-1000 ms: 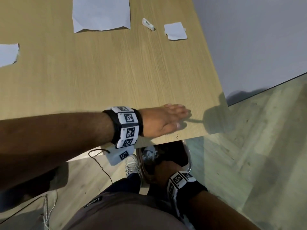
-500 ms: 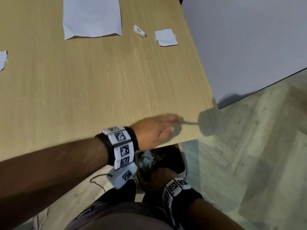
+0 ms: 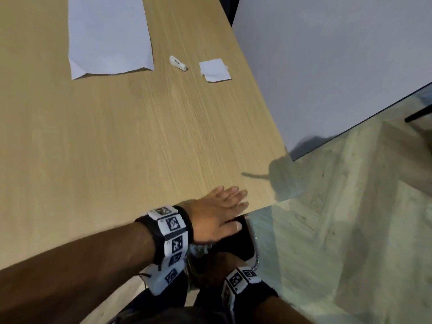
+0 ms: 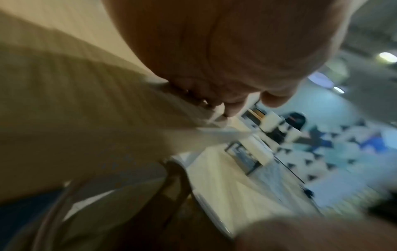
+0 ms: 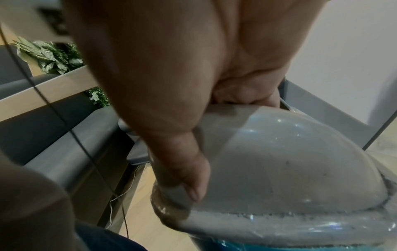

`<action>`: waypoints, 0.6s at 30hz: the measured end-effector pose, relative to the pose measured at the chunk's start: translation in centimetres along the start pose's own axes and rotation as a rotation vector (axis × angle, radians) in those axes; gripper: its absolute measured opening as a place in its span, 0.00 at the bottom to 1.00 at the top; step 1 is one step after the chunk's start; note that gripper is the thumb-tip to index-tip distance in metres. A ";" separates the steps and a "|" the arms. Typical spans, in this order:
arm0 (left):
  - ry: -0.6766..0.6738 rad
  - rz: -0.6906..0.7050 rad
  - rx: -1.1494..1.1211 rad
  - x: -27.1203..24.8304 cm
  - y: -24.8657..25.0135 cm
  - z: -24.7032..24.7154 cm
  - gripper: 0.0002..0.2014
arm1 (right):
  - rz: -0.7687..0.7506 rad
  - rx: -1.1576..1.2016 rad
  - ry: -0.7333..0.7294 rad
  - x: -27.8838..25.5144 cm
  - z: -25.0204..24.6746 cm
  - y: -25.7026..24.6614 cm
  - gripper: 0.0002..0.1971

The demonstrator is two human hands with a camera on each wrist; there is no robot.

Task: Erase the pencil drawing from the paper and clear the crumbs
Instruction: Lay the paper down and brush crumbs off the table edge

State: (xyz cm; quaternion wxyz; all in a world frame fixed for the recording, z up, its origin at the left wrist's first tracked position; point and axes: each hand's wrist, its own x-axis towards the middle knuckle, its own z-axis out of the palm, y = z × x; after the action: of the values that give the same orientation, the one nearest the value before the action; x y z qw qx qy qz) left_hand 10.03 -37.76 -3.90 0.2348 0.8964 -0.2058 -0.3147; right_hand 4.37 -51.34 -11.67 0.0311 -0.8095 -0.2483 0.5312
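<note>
The white paper sheet [image 3: 107,36] lies at the table's far side, with a white eraser [image 3: 178,63] to its right. My left hand [image 3: 222,206] lies flat, fingers straight, at the near edge of the wooden table [image 3: 117,136], its thumb past the edge above a dark bin [image 3: 238,246]. In the left wrist view the left hand [image 4: 247,101] is blurred against the tabletop. Below the table my right hand [image 5: 182,118] grips the bin's grey domed lid [image 5: 290,161], thumb on top and fingers curled over its far rim. No crumbs are visible.
A small torn paper scrap [image 3: 215,70] lies right of the eraser. A grey wall panel [image 3: 327,66] stands right of the table. Pale wooden floor [image 3: 339,230] spreads to the right. A cable hangs under the table [image 5: 64,118].
My left hand has slid along the table toward its near edge and now hangs partly over the bin. The right hand stays on the bin below.
</note>
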 end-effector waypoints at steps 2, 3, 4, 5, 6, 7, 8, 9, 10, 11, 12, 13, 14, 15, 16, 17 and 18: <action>0.045 0.090 -0.161 -2.6 1.0 0.9 0.27 | 0.038 0.046 0.007 0.3 0.0 -0.2 0.25; 0.163 0.101 -0.266 -4.1 0.6 1.4 0.28 | 0.039 0.036 0.015 0.3 0.0 -0.2 0.26; 0.286 0.069 -0.322 -5.9 -0.3 1.6 0.29 | 0.026 0.009 0.020 0.6 0.3 0.2 0.28; 0.411 -0.023 -0.295 -7.4 -2.1 2.2 0.29 | 0.022 -0.018 -0.004 0.4 0.3 0.2 0.28; 0.501 -0.167 -0.217 -8.8 -3.7 3.0 0.30 | 0.016 -0.050 -0.015 0.6 0.6 0.4 0.27; 0.507 -0.338 -0.088 -9.6 -4.5 4.0 0.33 | 0.040 -0.035 -0.029 0.4 0.6 0.3 0.26; 0.438 -0.458 0.003 -9.8 -4.3 5.2 0.36 | 0.031 -0.047 -0.043 0.1 0.6 0.4 0.24; 0.374 -0.485 0.047 -9.3 -3.2 6.2 0.38 | 0.010 -0.037 -0.050 -0.1 0.1 0.4 0.24; 0.327 -0.407 0.073 -8.1 -1.6 6.9 0.39 | -0.004 -0.019 -0.018 -0.1 -0.3 0.4 0.23; 0.267 -0.255 0.032 -7.0 0.4 7.0 0.39 | -0.030 0.024 0.018 -0.5 -0.9 0.2 0.21; 0.243 -0.108 -0.036 -5.8 1.9 7.1 0.39 | -0.046 0.032 0.043 -1.2 -1.7 -0.2 0.21; 0.206 -0.010 -0.150 -4.9 3.0 5.9 0.40 | -0.077 0.048 0.051 -1.6 -2.3 -0.3 0.21; 0.218 0.032 -0.247 -4.2 3.1 4.3 0.41 | -0.052 0.191 0.063 -2.1 -2.9 -0.5 0.21; 0.263 0.014 -0.289 -3.6 2.4 3.2 0.40 | -0.029 0.273 0.034 -2.3 -3.0 -0.9 0.21; 0.317 -0.044 -0.288 -3.1 1.3 2.2 0.39 | 0.007 0.218 -0.008 -2.8 -3.3 -0.9 0.21; 0.371 -0.147 -0.242 -2.7 0.2 2.0 0.39 | 0.022 0.115 -0.030 -2.7 -3.2 -0.8 0.22; 0.351 -0.249 -0.168 -2.4 -0.3 2.1 0.41 | 0.084 -0.089 -0.084 -2.2 -2.9 -0.5 0.23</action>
State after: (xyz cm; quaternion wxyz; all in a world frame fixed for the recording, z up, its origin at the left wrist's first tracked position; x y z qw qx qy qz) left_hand 6.96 -36.89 -4.40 0.3002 0.9331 -0.0225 -0.1967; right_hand 6.04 -51.27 -8.43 -0.0374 -0.7968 -0.2385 0.5539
